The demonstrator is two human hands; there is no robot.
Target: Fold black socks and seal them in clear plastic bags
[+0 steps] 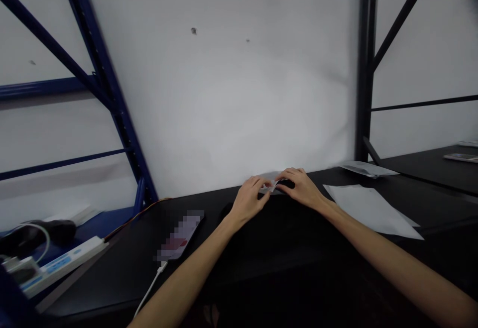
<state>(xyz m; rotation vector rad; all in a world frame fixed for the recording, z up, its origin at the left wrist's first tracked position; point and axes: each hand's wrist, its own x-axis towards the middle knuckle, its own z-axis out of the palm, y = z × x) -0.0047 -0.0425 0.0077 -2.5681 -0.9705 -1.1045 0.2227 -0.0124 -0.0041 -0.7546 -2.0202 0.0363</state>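
Hands [274,191] x2, 1 paper scrap [269,182]

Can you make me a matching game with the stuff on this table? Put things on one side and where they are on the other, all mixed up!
Things:
1. small folded paper
2. phone
3. big white sheet
4. power strip

Places:
A. lower shelf, far left
B. pinched between the left hand and right hand
C. flat on the table, right of the hands
D. on the table, left of the hands, white cable plugged in

Pairs: 1-B, 2-D, 3-C, 4-A
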